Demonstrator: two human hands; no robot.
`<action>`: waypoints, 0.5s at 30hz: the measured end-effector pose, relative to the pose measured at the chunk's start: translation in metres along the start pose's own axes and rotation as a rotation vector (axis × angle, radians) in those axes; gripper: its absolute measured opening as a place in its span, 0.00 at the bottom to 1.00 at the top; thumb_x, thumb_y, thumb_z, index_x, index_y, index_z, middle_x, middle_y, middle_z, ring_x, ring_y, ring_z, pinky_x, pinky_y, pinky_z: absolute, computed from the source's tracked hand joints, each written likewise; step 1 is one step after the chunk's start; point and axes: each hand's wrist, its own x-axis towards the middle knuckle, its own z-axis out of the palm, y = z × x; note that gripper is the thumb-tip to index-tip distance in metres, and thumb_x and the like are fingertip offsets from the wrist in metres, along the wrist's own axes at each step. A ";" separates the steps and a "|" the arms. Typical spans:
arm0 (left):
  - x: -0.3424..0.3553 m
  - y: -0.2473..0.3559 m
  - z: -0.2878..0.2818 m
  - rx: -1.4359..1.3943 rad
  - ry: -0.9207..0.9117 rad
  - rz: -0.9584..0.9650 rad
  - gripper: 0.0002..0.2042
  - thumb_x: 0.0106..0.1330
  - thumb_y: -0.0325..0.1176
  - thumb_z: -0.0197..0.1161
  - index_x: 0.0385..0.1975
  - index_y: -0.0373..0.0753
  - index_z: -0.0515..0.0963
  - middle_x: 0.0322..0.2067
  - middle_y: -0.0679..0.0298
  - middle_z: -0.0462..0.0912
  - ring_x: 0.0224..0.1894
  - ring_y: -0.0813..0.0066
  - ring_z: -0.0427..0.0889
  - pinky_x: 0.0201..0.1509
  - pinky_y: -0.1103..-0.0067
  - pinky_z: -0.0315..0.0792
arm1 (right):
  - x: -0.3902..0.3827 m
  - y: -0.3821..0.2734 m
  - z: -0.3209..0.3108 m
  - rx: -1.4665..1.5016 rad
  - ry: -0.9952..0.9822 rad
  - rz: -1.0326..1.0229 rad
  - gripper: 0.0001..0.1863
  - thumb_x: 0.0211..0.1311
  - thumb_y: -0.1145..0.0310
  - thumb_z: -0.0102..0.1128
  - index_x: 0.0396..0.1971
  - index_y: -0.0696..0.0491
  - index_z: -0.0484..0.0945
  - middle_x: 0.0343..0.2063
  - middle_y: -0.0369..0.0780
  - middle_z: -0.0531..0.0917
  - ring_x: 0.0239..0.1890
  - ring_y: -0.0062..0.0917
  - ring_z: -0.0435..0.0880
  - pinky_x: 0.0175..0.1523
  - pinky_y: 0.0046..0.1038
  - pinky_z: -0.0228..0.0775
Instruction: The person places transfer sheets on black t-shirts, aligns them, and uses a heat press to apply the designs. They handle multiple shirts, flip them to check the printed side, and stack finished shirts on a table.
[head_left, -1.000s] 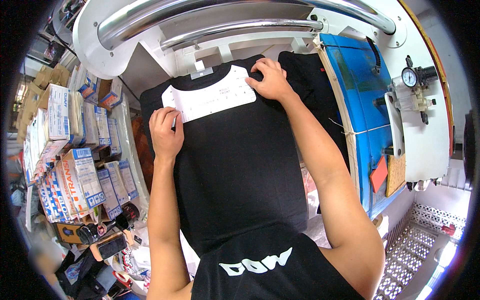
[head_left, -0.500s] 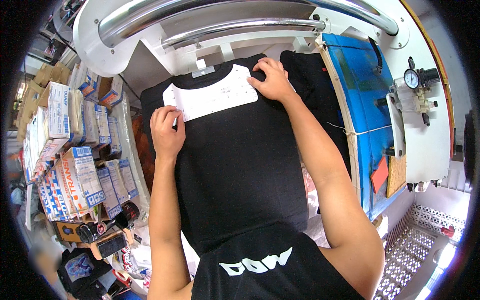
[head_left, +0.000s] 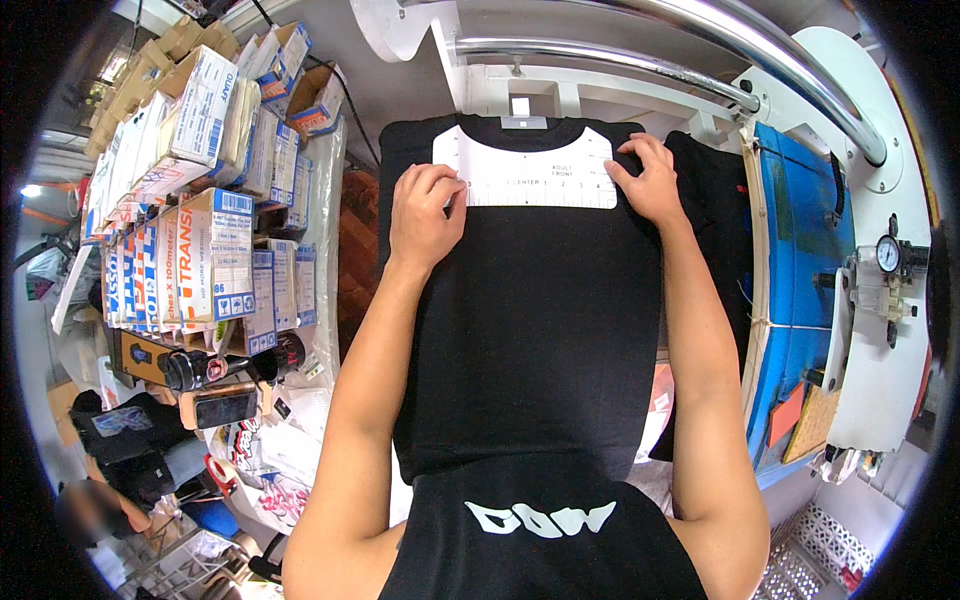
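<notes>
A black T-shirt (head_left: 530, 330) lies flat and face up in front of me, its collar at the far end. Just below the collar, a white T-shirt alignment ruler (head_left: 525, 185) with a curved upper edge lies across the chest. My left hand (head_left: 428, 215) pinches the ruler's left end between thumb and fingers. At its right end, my right hand (head_left: 648, 180) touches the edge with the thumb, while the fingers are spread over the shirt's shoulder. A small clear tag with a white label (head_left: 523, 122) shows at the collar.
Behind the shirt stands a white machine frame with chrome bars (head_left: 610, 65). A blue padded panel (head_left: 800, 270) and pressure gauge (head_left: 887, 253) are on the right, beside another black garment (head_left: 708, 190). Stacked cardboard boxes (head_left: 215, 260) and a phone (head_left: 226, 408) are on the left.
My view has turned, so the shirt now appears straighter and further right. The ruler lies level instead of slanted in the picture. Both hands remain at its ends.
</notes>
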 end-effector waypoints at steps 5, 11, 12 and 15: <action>0.001 0.001 -0.001 0.011 -0.005 -0.007 0.03 0.60 0.24 0.72 0.32 0.36 0.85 0.42 0.60 0.85 0.51 0.59 0.82 0.62 0.62 0.73 | -0.002 -0.004 -0.002 -0.030 0.026 0.009 0.21 0.60 0.53 0.75 0.48 0.48 0.84 0.66 0.40 0.76 0.71 0.41 0.70 0.73 0.44 0.64; 0.001 0.003 -0.002 0.022 -0.010 -0.010 0.03 0.61 0.24 0.71 0.32 0.37 0.85 0.41 0.61 0.85 0.50 0.60 0.83 0.61 0.63 0.74 | 0.000 0.002 0.002 0.001 -0.007 0.018 0.23 0.60 0.50 0.74 0.50 0.46 0.84 0.68 0.42 0.74 0.74 0.42 0.66 0.74 0.50 0.59; 0.001 0.003 -0.002 0.022 -0.009 -0.009 0.03 0.61 0.24 0.72 0.32 0.37 0.85 0.41 0.61 0.85 0.50 0.60 0.83 0.61 0.63 0.74 | 0.001 0.002 0.002 0.006 -0.003 0.008 0.23 0.60 0.50 0.74 0.50 0.46 0.84 0.68 0.42 0.74 0.74 0.42 0.66 0.74 0.50 0.59; 0.001 0.003 -0.002 0.016 -0.011 -0.014 0.03 0.60 0.25 0.72 0.33 0.37 0.85 0.41 0.61 0.85 0.51 0.59 0.83 0.61 0.62 0.73 | 0.001 0.003 0.002 0.003 0.004 0.009 0.23 0.60 0.50 0.74 0.50 0.46 0.84 0.68 0.42 0.74 0.73 0.43 0.66 0.74 0.50 0.59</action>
